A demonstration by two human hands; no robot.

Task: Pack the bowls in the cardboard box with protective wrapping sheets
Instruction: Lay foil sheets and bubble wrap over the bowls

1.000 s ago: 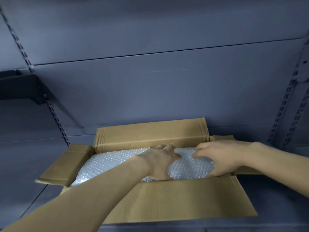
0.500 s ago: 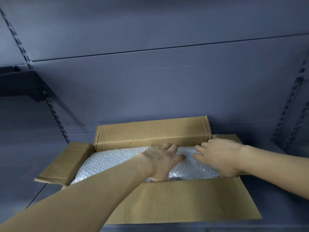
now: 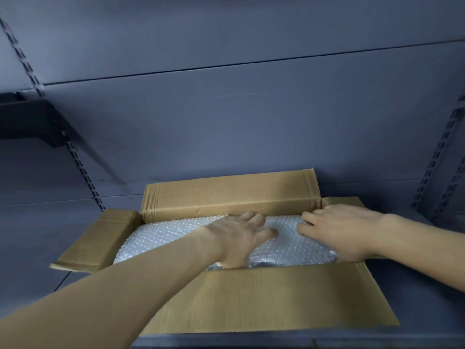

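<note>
Two hands work inside the open cardboard box (image 3: 264,298), which sits on a grey shelf (image 3: 37,260), its four flaps folded outward. Bubble wrap (image 3: 161,235) covers the box interior from left wall to right wall. Left hand (image 3: 241,238) lies palm-down on the wrap near the middle, fingers spread and fairly straight, pressing the sheet, not gripping it. Right hand (image 3: 344,230) rests at the right end of the box by the far right corner, fingers loosely bent, tips touching the wrap; can't tell if it pinches an edge. No bowls directly visible; a darker rounded bulge under the wrap at the near wall, between the hands, is probably one, but unsure.

Handling, judged: wrap is light, soft, springy and a bit slippery, so it likely lifts back unless tucked down at the box walls. Best hold is a pinch on the sheet's edge or corner; flat palm to smooth it. Bowls underneath are likely rigid and breakable, so press gently, load over the rims rather than hard on one spot. Box flaps are stiff card, free to fold.
</note>
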